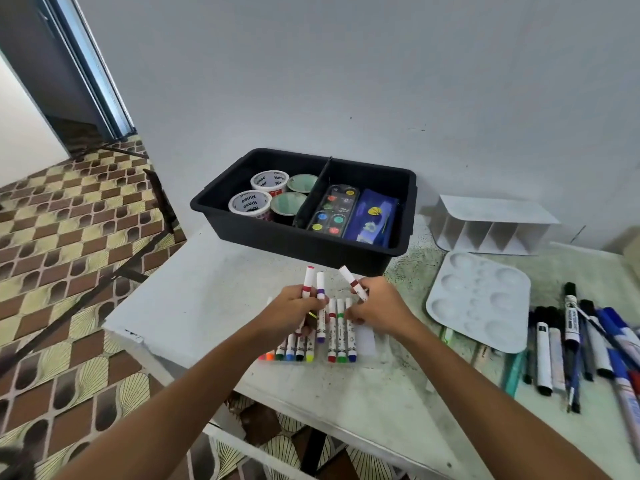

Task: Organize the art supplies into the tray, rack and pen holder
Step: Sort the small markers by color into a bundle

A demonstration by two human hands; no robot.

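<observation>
While both hands worked over the marker row, the scene stood as follows.

Left hand: the left hand (300, 308) had its fingers curled round two white markers, a red-banded marker (308, 282) and a purple-banded marker (320, 285), both pointing up above the knuckles.

Right hand: the right hand (379, 308) pinched a dark-red marker (353, 283) that leaned toward the left.

Marker row: the remaining colour markers (313, 348) lay side by side on the white table (194, 306), just under both hands.

Tray: the black tray (301, 240) sat behind the hands; its left compartment held four tape rolls (268, 195), its right one a watercolour set (334, 209) and a blue pencil case (375, 216).

Rack: the white rack (491, 225) stood to the right of the tray, against the wall.

Palette: a white palette (479, 299) lay in front of the rack.

Pens: loose pens and board markers (571, 341) lay heaped at the right edge.
</observation>
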